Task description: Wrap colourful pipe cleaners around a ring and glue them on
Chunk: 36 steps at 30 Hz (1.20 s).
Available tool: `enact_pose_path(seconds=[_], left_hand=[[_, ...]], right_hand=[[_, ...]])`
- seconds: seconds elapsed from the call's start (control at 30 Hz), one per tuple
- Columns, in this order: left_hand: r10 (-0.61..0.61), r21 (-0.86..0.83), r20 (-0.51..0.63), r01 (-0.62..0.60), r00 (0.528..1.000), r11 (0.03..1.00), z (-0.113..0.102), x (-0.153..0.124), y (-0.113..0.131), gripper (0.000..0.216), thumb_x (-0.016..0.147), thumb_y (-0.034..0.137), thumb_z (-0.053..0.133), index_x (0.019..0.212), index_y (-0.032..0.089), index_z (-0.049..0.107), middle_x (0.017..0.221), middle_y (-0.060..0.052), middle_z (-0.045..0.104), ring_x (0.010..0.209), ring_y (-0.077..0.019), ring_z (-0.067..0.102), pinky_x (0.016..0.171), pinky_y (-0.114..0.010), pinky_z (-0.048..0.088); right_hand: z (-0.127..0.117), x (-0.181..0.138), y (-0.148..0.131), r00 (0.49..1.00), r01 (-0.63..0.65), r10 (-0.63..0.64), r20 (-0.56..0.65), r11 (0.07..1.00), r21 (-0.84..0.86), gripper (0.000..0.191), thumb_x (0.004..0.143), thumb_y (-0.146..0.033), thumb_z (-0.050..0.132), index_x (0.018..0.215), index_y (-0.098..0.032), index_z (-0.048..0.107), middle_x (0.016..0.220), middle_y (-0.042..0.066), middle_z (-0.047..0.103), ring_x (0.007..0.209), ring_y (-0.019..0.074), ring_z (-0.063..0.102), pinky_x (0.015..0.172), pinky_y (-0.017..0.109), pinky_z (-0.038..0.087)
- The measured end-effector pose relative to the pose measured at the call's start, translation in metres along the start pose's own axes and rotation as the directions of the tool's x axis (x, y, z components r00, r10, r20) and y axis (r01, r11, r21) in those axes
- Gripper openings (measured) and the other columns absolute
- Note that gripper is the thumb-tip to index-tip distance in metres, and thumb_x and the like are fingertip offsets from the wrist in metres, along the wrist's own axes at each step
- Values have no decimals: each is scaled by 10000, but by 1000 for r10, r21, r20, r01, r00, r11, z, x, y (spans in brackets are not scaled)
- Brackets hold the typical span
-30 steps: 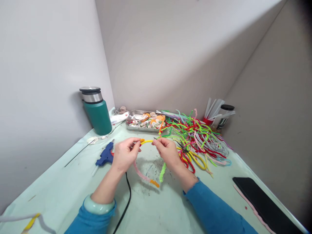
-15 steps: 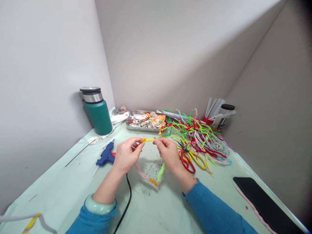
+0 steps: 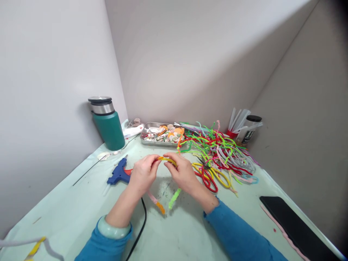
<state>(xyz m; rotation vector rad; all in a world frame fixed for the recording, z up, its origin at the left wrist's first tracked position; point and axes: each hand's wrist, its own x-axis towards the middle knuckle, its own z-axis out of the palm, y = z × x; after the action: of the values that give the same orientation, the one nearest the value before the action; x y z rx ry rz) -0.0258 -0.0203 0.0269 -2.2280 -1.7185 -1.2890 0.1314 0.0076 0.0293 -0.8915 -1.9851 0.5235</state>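
Both hands are raised over the middle of the table around a coloured pipe cleaner (image 3: pixel 168 160). A yellow stretch of it, with orange near one end, arches between the fingers. My left hand (image 3: pixel 143 174) is closed in a pinch on its orange part. My right hand (image 3: pixel 184 172) has its fingers bent over the yellow part, thumb underneath. Below the left hand hangs a pink piece with an orange tip (image 3: pixel 160 207). A bright green end (image 3: pixel 174 198) dangles below the right hand. Whether these pieces join the yellow one is hidden by the hands.
A blue glue gun (image 3: pixel 120 172) with a black cord lies left. Behind stand a green bottle (image 3: pixel 110 130) and a metal tray (image 3: pixel 160 144) of buttons. A pile of pipe cleaners (image 3: pixel 225 152), scissors (image 3: pixel 210 181), a jar (image 3: pixel 248 130) and a black phone (image 3: pixel 293 224) are right.
My right hand has moved left, nearer my left hand, and the yellow stretch now bends upward. The hanging orange and green ends have swung left.
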Motion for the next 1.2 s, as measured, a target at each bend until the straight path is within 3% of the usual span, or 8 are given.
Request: enact_pose_path(seconds=[0.1, 0.4, 0.53, 0.67, 0.77, 0.83, 0.97, 1.2], left_hand=[[18, -8, 16, -18, 1000, 1000, 1, 0, 0, 164, 848, 226, 460, 896, 168, 606, 826, -56, 663, 736, -158, 603, 670, -265, 452], [47, -9, 11, -47, 999, 999, 5, -3, 2, 181, 849, 215, 446, 859, 156, 616, 811, -74, 667, 735, -169, 611, 682, -282, 461], [-73, -155, 7, 73, 997, 985, 4, -2, 5, 159, 830, 261, 483, 864, 180, 616, 773, -47, 664, 654, -145, 602, 646, -269, 465], [-295, -530, 167, 338, 941, 778, -2, 3, 11, 365, 782, 312, 554, 1123, 203, 481, 772, -5, 643, 470, -90, 533, 491, -231, 452], [-316, -667, 291, 428, 903, 610, -7, 6, 14, 334, 759, 327, 573, 1050, 175, 505, 758, -10, 629, 457, -84, 517, 445, -224, 453], [-334, -689, 295, 441, 895, 575, -10, 6, 15, 256, 756, 327, 568, 951, 161, 551, 725, -8, 619, 448, -77, 493, 423, -219, 454], [-371, -606, 135, 373, 919, 702, -14, 5, 16, 201, 736, 327, 597, 847, 161, 623, 697, -8, 616, 541, -97, 527, 448, -198, 466], [-188, -503, 35, 180, 982, 846, -14, 4, 15, 150, 762, 281, 592, 833, 164, 651, 791, -36, 654, 697, -131, 595, 610, -220, 492]], right_hand=[[1, 0, 2, 997, 76, -75, 6, 996, -52, 247, 853, -171, 459, 1054, -232, 588, 1007, 29, 637, 926, 151, 567, 819, 270, 411], [1, -4, 2, 992, 128, -126, 25, 966, -224, 212, 867, -161, 443, 960, -212, 627, 866, 46, 652, 806, 159, 593, 740, 264, 417], [0, -3, 1, 993, 112, -116, -10, 979, -170, 194, 868, -168, 444, 958, -202, 612, 884, 45, 647, 816, 159, 588, 730, 263, 422], [-5, 0, -2, 990, 74, -78, -115, 997, -39, 181, 872, -205, 444, 989, -184, 581, 911, 49, 639, 823, 155, 587, 722, 259, 438], [-12, 2, -5, 982, 95, -90, -163, 995, 26, 189, 870, -210, 441, 1003, -189, 573, 912, 48, 630, 816, 150, 585, 718, 256, 445], [-17, 3, -8, 981, 111, -98, -168, 992, 68, 187, 866, -220, 452, 1011, -199, 568, 925, 47, 622, 823, 146, 582, 722, 254, 450], [-23, 5, -15, 987, 130, -113, -113, 979, 157, 255, 816, -283, 550, 1062, -217, 548, 993, 52, 603, 857, 152, 576, 740, 267, 464], [-23, 5, -21, 986, 144, -129, -105, 978, 149, 186, 849, -280, 513, 974, -210, 631, 920, 41, 635, 853, 150, 579, 786, 288, 452]])
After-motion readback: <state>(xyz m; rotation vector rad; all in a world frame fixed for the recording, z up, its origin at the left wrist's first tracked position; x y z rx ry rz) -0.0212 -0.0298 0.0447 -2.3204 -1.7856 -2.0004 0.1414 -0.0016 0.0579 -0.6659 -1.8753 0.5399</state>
